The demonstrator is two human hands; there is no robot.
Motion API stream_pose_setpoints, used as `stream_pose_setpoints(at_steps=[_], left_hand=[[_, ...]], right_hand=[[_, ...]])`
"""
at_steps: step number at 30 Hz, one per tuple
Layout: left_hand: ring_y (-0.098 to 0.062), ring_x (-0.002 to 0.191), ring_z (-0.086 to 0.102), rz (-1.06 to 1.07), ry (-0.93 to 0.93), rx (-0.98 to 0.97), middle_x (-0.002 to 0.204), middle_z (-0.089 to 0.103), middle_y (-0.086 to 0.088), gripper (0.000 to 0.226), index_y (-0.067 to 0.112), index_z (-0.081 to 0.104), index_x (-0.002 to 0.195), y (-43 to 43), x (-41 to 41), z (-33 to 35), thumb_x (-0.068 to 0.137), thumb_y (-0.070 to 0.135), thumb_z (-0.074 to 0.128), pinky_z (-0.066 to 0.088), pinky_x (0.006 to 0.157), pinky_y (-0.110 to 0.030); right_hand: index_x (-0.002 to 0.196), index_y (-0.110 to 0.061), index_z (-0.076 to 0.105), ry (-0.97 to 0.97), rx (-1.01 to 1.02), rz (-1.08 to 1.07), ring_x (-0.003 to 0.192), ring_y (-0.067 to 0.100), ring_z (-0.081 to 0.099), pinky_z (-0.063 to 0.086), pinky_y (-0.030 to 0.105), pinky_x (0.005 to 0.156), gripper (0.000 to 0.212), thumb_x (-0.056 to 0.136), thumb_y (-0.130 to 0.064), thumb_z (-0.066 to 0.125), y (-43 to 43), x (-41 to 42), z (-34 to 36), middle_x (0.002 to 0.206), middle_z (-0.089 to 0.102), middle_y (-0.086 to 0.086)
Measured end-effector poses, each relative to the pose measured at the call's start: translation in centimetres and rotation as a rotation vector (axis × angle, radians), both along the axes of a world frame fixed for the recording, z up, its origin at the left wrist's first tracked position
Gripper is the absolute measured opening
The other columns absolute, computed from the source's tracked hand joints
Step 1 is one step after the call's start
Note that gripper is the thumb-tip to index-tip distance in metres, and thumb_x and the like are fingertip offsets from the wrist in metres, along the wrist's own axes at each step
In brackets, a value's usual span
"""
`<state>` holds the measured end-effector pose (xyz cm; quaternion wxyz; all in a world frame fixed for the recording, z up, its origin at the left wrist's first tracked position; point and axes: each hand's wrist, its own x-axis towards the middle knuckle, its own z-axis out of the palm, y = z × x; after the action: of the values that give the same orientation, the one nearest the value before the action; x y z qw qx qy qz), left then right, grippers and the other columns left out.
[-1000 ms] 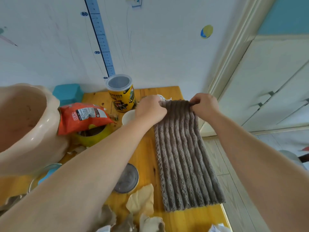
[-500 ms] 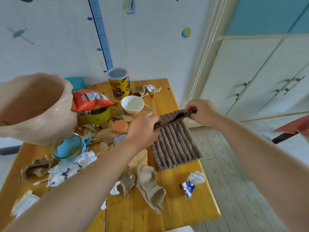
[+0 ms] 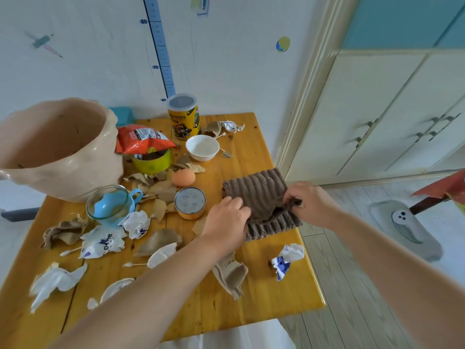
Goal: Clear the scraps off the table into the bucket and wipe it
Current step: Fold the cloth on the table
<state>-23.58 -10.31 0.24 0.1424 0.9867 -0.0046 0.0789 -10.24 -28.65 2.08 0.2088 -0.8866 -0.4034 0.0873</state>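
A brown ribbed cloth (image 3: 256,190) lies folded over on the right side of the wooden table (image 3: 264,293). My left hand (image 3: 226,220) grips its near left edge and my right hand (image 3: 309,202) pinches its near right corner. A beige bucket (image 3: 55,149) stands at the table's far left. Torn brown and white paper scraps (image 3: 100,243) lie across the middle and left, and one crumpled scrap (image 3: 286,260) sits near the right edge.
On the table stand a yellow canister (image 3: 185,117), a white bowl (image 3: 202,147), an orange snack bag (image 3: 141,139) over a green bowl, an egg (image 3: 183,177), a round tin (image 3: 190,202) and a glass bowl with a blue cup (image 3: 110,205). White cupboards stand right.
Both hands pulled the far end of the cloth toward me, folding it over itself. The view tilted down and drew back, showing more of the table.
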Motion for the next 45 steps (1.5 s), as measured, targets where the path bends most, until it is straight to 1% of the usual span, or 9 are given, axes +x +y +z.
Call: stream_pose_setpoints(at_steps=[6,12,16,21,25,28,30,34,45], left_hand=[[-0.021,0.09,0.041,0.008,0.084,0.04,0.089,0.051,-0.003,0.018,0.009,0.06,0.093,0.1,0.0,-1.1,0.083,0.009,0.045,0.029,0.066,-0.029],[-0.019,0.073,0.035,-0.065,0.008,0.048,0.07,0.035,0.002,0.017,0.014,0.037,0.066,0.0,-0.3,-0.7,0.072,0.007,0.052,0.025,0.06,-0.031],[-0.021,0.06,0.043,-0.09,-0.096,0.026,0.058,0.043,-0.002,0.019,0.01,0.045,0.054,-0.3,-0.5,0.0,0.058,0.003,0.062,0.031,0.049,-0.028],[-0.021,0.087,0.038,-0.11,0.116,0.138,0.079,0.033,0.002,0.02,0.012,0.057,0.077,-0.4,-0.6,-0.9,0.075,0.027,0.045,0.023,0.068,-0.03],[-0.025,0.092,0.046,-0.015,0.008,-0.008,0.085,0.046,-0.003,0.028,0.005,0.061,0.083,-0.7,1.1,0.1,0.083,0.026,0.043,0.035,0.073,-0.032],[-0.032,0.122,0.04,0.071,-0.022,-0.078,0.131,0.047,-0.015,0.038,0.003,0.051,0.122,-1.0,3.3,0.0,0.092,0.025,0.042,0.033,0.099,-0.04],[-0.029,0.141,0.014,0.12,0.077,-0.059,0.153,0.02,-0.013,0.054,0.006,0.024,0.143,-1.2,4.3,-0.6,0.097,0.033,0.032,0.014,0.112,-0.043],[-0.027,0.143,-0.01,0.159,0.27,0.021,0.158,-0.004,-0.007,0.063,0.017,-0.002,0.148,-0.7,4.7,-2.4,0.096,0.048,0.019,0.0,0.114,-0.046],[-0.027,0.142,-0.017,0.16,0.439,0.078,0.157,-0.014,-0.004,0.067,0.024,-0.005,0.147,0.1,5.2,-3.1,0.093,0.057,0.015,-0.003,0.112,-0.053]], right_hand=[[0.084,-0.015,0.068,0.007,-0.042,0.014,0.092,0.015,0.052,0.045,0.032,0.087,0.024,0.071,0.003,0.06,-0.2,-0.4,-1.3,0.091,0.062,-0.002],[0.084,-0.014,0.07,-0.023,-0.069,0.039,0.1,0.018,0.051,0.042,0.027,0.088,0.02,0.07,-0.001,0.063,-0.7,-0.6,-1.9,0.1,0.062,0.002],[0.077,-0.012,0.071,-0.059,0.033,0.029,0.094,0.021,0.056,0.043,0.027,0.082,0.017,0.065,0.0,0.066,-1.0,-0.9,-2.1,0.093,0.065,0.004],[0.078,-0.016,0.069,-0.041,-0.068,0.063,0.094,0.013,0.049,0.042,0.028,0.084,0.007,0.074,-0.018,0.064,-1.0,-1.5,-2.6,0.094,0.061,-0.003],[0.072,-0.005,0.064,-0.183,0.044,-0.011,0.07,0.018,0.052,0.051,0.041,0.069,0.021,0.087,-0.018,0.058,0.7,-0.9,-1.5,0.074,0.062,0.005],[0.109,-0.008,0.061,-0.236,0.056,-0.07,0.111,0.027,0.051,0.047,0.047,0.09,0.024,0.09,-0.014,0.049,3.5,-0.5,-1.1,0.118,0.06,0.01],[0.137,-0.014,0.037,-0.14,-0.105,-0.091,0.139,0.022,0.02,0.026,0.045,0.11,0.043,0.094,-0.021,0.038,5.2,-0.2,-1.7,0.15,0.029,0.003],[0.146,-0.024,0.008,-0.061,-0.296,-0.096,0.142,0.017,-0.01,0.003,0.047,0.114,0.053,0.097,-0.037,0.026,6.2,0.1,-3.8,0.157,-0.002,-0.004],[0.146,-0.027,0.002,-0.077,-0.425,-0.045,0.142,0.016,-0.011,0.001,0.053,0.112,0.061,0.094,-0.053,0.02,5.8,0.8,-5.3,0.156,-0.005,-0.004]])
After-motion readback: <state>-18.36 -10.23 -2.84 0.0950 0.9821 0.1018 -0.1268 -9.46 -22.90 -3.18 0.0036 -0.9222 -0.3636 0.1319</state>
